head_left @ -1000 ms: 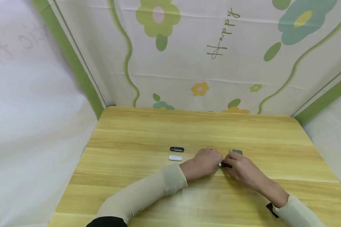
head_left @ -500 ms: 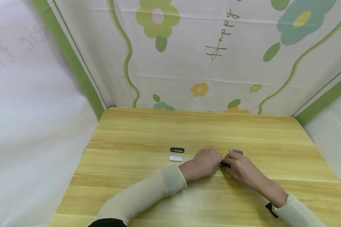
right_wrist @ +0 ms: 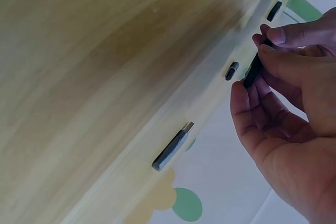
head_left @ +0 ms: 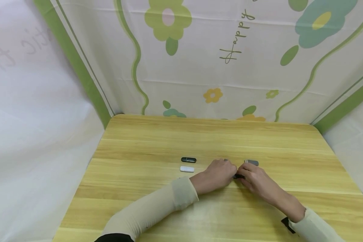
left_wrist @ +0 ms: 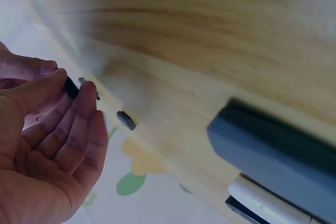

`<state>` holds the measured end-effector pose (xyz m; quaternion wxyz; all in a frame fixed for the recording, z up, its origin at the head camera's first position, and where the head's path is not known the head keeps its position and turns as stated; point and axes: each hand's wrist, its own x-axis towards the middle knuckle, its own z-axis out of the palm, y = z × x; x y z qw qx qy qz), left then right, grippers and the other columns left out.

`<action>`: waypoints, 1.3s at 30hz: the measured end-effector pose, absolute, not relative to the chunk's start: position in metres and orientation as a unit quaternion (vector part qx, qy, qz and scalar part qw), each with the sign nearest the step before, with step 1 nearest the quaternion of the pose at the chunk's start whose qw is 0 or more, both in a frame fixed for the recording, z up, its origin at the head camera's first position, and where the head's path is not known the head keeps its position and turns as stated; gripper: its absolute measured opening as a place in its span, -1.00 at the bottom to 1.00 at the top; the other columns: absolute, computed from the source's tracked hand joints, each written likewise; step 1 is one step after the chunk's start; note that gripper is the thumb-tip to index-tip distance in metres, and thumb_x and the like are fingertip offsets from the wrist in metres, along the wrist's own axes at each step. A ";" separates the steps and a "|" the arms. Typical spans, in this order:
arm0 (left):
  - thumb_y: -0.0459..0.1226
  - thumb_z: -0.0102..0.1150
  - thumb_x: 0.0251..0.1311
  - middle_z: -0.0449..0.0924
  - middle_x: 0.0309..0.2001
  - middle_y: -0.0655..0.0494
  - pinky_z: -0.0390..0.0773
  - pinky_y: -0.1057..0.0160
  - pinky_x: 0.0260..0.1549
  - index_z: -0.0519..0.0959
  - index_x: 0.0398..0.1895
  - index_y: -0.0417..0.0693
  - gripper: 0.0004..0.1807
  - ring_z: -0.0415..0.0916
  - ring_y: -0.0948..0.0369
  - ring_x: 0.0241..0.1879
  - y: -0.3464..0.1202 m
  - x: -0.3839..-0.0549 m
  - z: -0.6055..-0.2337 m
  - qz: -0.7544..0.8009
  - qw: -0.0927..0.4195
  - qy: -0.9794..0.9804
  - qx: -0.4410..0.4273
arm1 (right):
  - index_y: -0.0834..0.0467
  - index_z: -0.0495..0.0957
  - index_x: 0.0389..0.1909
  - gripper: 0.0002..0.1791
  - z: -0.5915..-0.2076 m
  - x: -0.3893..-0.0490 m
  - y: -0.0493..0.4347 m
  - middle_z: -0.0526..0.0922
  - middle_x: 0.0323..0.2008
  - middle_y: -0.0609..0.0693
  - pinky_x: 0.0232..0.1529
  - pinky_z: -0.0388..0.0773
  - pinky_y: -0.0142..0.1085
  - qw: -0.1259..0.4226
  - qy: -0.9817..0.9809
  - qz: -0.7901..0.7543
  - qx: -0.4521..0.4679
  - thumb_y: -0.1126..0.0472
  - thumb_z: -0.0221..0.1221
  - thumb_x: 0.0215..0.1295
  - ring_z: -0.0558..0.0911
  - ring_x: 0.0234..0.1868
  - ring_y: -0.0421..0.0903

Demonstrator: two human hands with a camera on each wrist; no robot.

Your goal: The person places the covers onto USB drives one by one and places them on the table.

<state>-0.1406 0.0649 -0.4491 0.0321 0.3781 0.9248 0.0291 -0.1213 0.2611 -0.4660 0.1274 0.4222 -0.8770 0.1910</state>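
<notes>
A black USB flash drive (head_left: 240, 176) is held between my two hands over the table. My right hand (head_left: 258, 179) pinches its body between thumb and fingers. At the other end, my left hand (head_left: 218, 173) pinches its black cap (right_wrist: 267, 39), mostly hidden by the fingertips. No metal plug shows between the two parts. Just behind the right fingers lies a grey USB flash drive (head_left: 251, 162), its metal plug bare in the right wrist view. A small grey cap (right_wrist: 232, 71) lies behind my left hand and barely shows in the head view.
Left of my hands lie a black capped stick (head_left: 189, 160) and a white stick (head_left: 187, 169). Another dark stick (left_wrist: 273, 145) is almost wholly hidden by the left sleeve in the head view. A flowered curtain (head_left: 184, 67) hangs behind the wooden table (head_left: 139, 148).
My hands have drawn slightly together. The bright metal plug seen between them a second ago has gone from sight into the cap. The small grey cap now peeks out behind my left hand.
</notes>
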 end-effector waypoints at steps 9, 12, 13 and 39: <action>-0.33 0.18 0.49 0.52 -0.53 0.27 0.40 0.39 -0.63 0.64 -0.43 0.10 -0.74 0.30 0.35 -0.54 0.063 -0.140 -0.449 0.035 0.017 0.921 0.388 | 0.18 0.73 -0.26 -0.60 -0.467 -0.121 0.261 0.67 -0.26 -0.09 -0.30 0.65 -0.38 0.139 -0.872 0.194 0.428 0.56 0.58 -0.13 0.64 -0.25 -0.20; -0.33 0.20 0.48 0.53 -0.51 0.27 0.38 0.41 -0.60 0.68 -0.40 0.09 -0.77 0.30 0.34 -0.53 0.062 -0.139 -0.448 0.045 0.019 0.920 0.389 | 0.19 0.73 -0.26 -0.60 -0.467 -0.121 0.261 0.67 -0.26 -0.08 -0.29 0.65 -0.38 0.146 -0.869 0.193 0.431 0.56 0.58 -0.13 0.65 -0.25 -0.20; -0.33 0.21 0.48 0.54 -0.51 0.26 0.38 0.41 -0.59 0.68 -0.39 0.09 -0.77 0.30 0.34 -0.52 0.062 -0.139 -0.448 0.047 0.019 0.920 0.389 | 0.20 0.73 -0.26 -0.60 -0.467 -0.121 0.261 0.67 -0.26 -0.08 -0.30 0.65 -0.38 0.148 -0.869 0.193 0.431 0.56 0.58 -0.13 0.65 -0.26 -0.20; -0.35 0.27 0.40 0.56 -0.48 0.27 0.38 0.42 -0.57 0.67 -0.38 0.05 -0.84 0.34 0.35 -0.51 0.055 -0.144 -0.438 0.103 0.048 0.924 0.366 | 0.25 0.76 -0.25 -0.62 -0.463 -0.122 0.255 0.70 -0.26 -0.02 -0.30 0.69 -0.35 0.143 -0.871 0.205 0.423 0.57 0.58 -0.13 0.69 -0.27 -0.14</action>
